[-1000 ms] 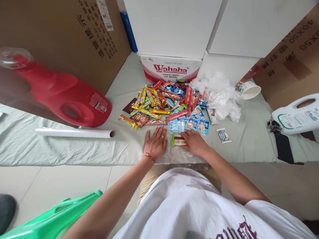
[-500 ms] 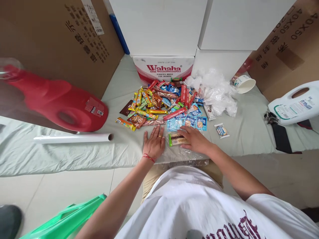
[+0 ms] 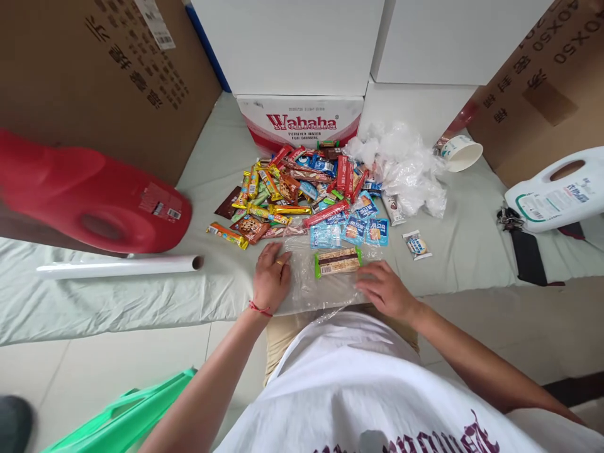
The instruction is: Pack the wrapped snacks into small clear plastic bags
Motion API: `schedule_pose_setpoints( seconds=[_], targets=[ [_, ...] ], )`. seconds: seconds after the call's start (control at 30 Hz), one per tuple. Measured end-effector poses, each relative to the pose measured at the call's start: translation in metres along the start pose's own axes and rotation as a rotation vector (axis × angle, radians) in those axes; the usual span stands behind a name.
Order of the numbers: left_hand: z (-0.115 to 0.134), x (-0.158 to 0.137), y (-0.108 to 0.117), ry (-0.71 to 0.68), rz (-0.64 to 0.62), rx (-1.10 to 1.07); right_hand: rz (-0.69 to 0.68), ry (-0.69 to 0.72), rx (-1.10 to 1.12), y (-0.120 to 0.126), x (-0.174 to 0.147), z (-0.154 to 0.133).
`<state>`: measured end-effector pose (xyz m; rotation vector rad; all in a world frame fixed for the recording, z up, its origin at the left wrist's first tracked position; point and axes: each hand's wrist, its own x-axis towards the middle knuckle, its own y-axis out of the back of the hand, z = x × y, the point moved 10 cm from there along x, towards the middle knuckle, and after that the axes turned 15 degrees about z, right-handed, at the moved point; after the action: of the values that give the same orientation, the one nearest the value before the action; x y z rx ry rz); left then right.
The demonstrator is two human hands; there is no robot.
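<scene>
A clear plastic bag (image 3: 306, 290) lies flat at the table's front edge, between my two hands. On it rests a wafer-like snack bar (image 3: 338, 262) in a clear and green wrapper. My left hand (image 3: 272, 277), with a ring and a red string bracelet, has its thumb and fingers closed at the bag's left edge. My right hand (image 3: 385, 288) lies just right of the bar, fingers stretched out over the bag's right side. Right behind the bar are several light-blue packets (image 3: 353, 229). A heap of wrapped snacks (image 3: 287, 195) spreads behind them.
A Wahaha carton (image 3: 302, 123) stands behind the heap, beside crumpled clear plastic (image 3: 406, 170) and a tipped paper cup (image 3: 461, 154). To the left are a red jug (image 3: 104, 201) and a white roll (image 3: 117, 267). One small packet (image 3: 417, 245) and a white jug (image 3: 561, 192) lie right.
My right hand has moved off the snack bar to its right. My left hand has shifted left and toward me, its fingers now closed at the bag's edge. The bag looks more spread out.
</scene>
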<state>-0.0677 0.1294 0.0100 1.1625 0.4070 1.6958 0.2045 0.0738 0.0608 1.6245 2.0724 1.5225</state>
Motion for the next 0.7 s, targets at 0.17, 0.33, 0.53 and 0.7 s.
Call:
schedule_pose_setpoints(
  seconds=[0.17, 0.33, 0.53, 0.7],
  targets=[
    [0.005, -0.003, 0.022, -0.021, -0.085, -0.044, -0.163, -0.212, 0.063, -0.012, 0.065, 0.039],
    [0.048, -0.036, 0.019, -0.266, -0.394, -0.084, -0.303, -0.336, 0.025, -0.036, 0.084, 0.073],
    [0.027, -0.019, 0.014, -0.097, -0.367, -0.079, -0.335, -0.502, 0.104, -0.04, 0.08, 0.105],
    [-0.005, 0.003, 0.018, 0.092, -0.257, -0.183, -0.337, -0.61, 0.218, -0.04, 0.078, 0.13]
  ],
)
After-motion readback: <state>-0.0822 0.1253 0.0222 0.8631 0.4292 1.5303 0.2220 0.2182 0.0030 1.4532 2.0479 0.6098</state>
